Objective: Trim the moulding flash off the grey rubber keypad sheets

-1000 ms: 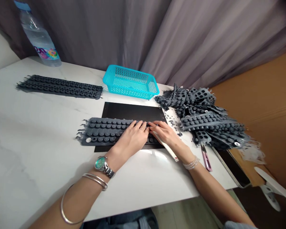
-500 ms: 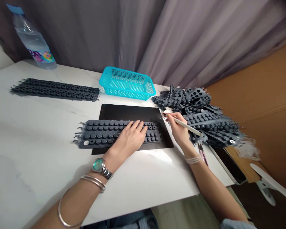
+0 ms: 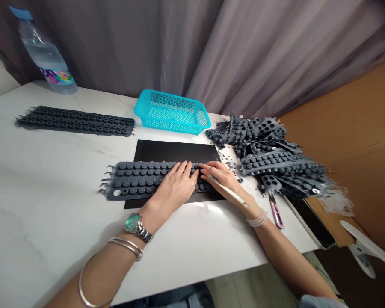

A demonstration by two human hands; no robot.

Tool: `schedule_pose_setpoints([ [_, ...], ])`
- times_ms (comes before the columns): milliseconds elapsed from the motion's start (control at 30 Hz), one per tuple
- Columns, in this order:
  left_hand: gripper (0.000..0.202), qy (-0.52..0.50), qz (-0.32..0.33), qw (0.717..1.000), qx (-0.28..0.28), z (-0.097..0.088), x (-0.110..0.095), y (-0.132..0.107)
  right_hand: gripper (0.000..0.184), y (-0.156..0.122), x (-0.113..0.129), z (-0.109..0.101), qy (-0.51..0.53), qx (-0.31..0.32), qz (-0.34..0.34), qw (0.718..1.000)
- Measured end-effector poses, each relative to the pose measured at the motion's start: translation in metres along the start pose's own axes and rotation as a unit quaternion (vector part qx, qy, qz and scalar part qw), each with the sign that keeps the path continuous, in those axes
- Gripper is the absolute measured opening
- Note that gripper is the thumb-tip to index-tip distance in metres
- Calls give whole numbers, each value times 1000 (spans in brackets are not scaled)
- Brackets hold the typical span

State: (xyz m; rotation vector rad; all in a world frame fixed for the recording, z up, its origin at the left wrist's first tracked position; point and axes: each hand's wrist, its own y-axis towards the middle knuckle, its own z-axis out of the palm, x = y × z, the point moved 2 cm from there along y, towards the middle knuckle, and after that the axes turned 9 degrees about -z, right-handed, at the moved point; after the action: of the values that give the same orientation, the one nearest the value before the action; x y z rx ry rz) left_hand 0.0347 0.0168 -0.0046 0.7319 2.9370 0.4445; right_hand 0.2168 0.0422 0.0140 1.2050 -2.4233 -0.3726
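Observation:
A dark grey rubber sheet (image 3: 141, 176) with rows of round studs lies across a black mat (image 3: 173, 150) on the table. My left hand (image 3: 178, 184) rests flat on the sheet, fingers stretched out and thumb side toward the right. Close beside it, my right hand (image 3: 223, 177) is closed around a slim white pen-like tool (image 3: 227, 191). The tool's working tip is hidden at the sheet's right part, under the fingers. Ragged flash sticks out from the sheet's left end, where one round spot (image 3: 116, 193) looks pale.
A turquoise basket (image 3: 173, 125) stands behind the mat. Another studded sheet (image 3: 80, 122) lies at left, near a water bottle (image 3: 48, 55). At right are a heap of studded sheets (image 3: 276, 158), small dark bits (image 3: 230, 160), pink-handled snips (image 3: 276, 212) and a phone-like dark slab (image 3: 311, 222).
My right hand has moved left with the white tool, from beside the heap onto the sheet's right part. The left hand stays in place on the sheet.

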Motion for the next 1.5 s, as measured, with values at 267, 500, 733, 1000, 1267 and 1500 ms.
schedule_pose_setpoints([
  [267, 43, 13, 9, 1000, -5, 0, 1, 0, 23, 3, 2, 0, -6, 8, -9, 1000],
  [500, 43, 11, 8, 1000, -7, -4, 1, -1, 25, 4, -7, 7, -2, -4, -18, 1000],
  [733, 41, 6, 9, 1000, 2, -5, 1, -1, 23, 6, -7, 10, 8, -1, -35, 999],
  [1000, 40, -8, -10, 1000, 8, -10, 0, 1, 21, 0, -20, 5, 121, -181, 165, 962],
  [1267, 39, -5, -13, 1000, 9, -14, 0, 2, 18, -6, -25, -3, 144, -177, 165, 959],
  [1500, 39, -14, -11, 1000, 1, -14, 0, 2, 16, -1, -6, 5, 76, -57, 71, 993],
])
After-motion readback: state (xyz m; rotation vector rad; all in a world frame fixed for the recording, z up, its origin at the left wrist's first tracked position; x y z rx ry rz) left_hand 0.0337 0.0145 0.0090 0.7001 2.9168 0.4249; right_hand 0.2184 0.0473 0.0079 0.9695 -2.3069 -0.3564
